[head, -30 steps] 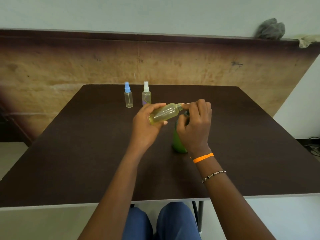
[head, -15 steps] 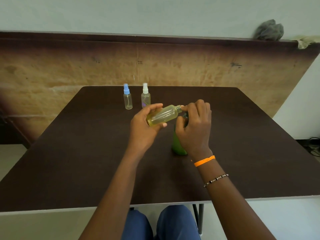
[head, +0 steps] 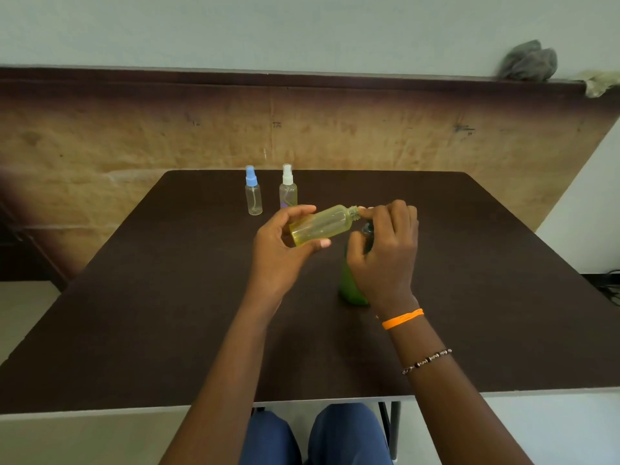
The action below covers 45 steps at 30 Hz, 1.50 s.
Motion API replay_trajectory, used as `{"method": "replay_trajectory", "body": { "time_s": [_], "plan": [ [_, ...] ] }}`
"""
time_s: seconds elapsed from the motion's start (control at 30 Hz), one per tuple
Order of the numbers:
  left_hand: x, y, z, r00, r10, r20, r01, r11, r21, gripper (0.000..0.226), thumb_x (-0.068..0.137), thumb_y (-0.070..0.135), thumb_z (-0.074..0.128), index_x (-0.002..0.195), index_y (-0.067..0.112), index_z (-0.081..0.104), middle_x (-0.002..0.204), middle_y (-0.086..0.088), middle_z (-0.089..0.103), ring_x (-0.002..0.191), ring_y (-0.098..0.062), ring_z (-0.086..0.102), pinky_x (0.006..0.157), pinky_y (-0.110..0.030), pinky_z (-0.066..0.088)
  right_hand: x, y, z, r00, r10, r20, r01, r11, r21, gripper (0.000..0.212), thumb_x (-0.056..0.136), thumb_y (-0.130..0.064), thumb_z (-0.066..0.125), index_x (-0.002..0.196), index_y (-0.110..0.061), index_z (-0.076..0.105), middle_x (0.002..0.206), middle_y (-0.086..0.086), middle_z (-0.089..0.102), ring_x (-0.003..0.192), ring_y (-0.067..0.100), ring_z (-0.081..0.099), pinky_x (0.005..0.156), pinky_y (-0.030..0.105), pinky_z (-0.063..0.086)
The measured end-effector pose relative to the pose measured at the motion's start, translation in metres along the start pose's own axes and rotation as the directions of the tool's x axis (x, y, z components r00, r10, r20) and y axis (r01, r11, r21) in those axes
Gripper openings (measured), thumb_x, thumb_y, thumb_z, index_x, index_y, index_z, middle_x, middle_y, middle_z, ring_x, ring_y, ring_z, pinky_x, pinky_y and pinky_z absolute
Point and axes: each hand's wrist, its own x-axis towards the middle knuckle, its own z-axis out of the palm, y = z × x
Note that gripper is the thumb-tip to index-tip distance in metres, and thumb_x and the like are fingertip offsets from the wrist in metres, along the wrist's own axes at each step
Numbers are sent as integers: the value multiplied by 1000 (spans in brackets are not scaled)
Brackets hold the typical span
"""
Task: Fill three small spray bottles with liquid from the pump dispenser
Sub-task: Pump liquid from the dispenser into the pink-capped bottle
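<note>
My left hand (head: 285,253) grips a small uncapped yellow spray bottle (head: 322,224), tilted nearly sideways with its threaded neck pointing right. My right hand (head: 385,250) rests over the top of the green pump dispenser (head: 349,283), its fingertips touching the yellow bottle's neck; the pump head is mostly hidden under the hand. Two more small spray bottles stand upright at the far side of the table: one with a blue cap (head: 253,196) and one with a white cap (head: 288,193).
The dark brown table (head: 134,313) spans the view, its near edge above my knees. A brown wall panel runs behind it. A grey cloth (head: 528,62) sits on the ledge at the upper right.
The yellow bottle and both hands stay together over the dispenser. They sit slightly lower in view, mostly from a small head movement.
</note>
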Motion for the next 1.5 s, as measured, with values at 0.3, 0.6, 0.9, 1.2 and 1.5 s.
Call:
{"method": "replay_trajectory", "body": {
  "time_s": [0.3, 0.6, 0.9, 1.2, 1.5],
  "plan": [
    [-4, -1, 5, 999, -43, -34, 41, 998, -52, 47, 65, -1, 79, 98, 27, 62, 102, 4, 67, 97, -10, 65, 76, -19, 54, 4, 3, 1, 1000, -12, -28, 12, 1000, 11, 20, 73, 1, 41, 75, 1, 61, 73, 16, 50, 72, 25, 39, 59, 41, 39],
    [-5, -2, 5, 998, -53, -37, 51, 997, -57, 43, 65, 1, 80, 95, 28, 63, 99, 5, 68, 94, -9, 66, 83, -27, 54, 10, 0, -4, 1000, 15, -11, -15, 998, 60, 24, 76, -2, 38, 78, 0, 63, 75, 12, 52, 74, 22, 41, 62, 36, 41],
    [-6, -5, 6, 997, -66, -38, 64, 996, -65, 42, 66, 0, 79, 96, 26, 63, 97, 6, 68, 92, -7, 66, 82, -25, 54, 2, 5, 6, 998, 17, -52, -17, 1000, 2, 23, 78, 8, 39, 75, 1, 61, 73, 15, 51, 71, 23, 39, 58, 41, 41],
    [-4, -1, 6, 998, -47, -35, 45, 997, -70, 42, 67, -1, 78, 96, 25, 63, 96, 8, 68, 89, -1, 66, 78, -18, 53, 5, 1, 3, 997, 37, -72, -34, 998, 48, 25, 75, 6, 37, 73, 1, 61, 71, 14, 52, 71, 23, 41, 58, 37, 41],
    [-3, 3, 4, 999, -33, -25, 31, 996, -89, 42, 67, -2, 78, 95, 26, 64, 94, 9, 69, 88, -1, 67, 74, -15, 51, 14, 3, -3, 999, -1, -48, 5, 997, 81, 24, 75, 3, 36, 69, 1, 60, 70, 13, 52, 68, 27, 45, 60, 34, 37]
  ]
}}
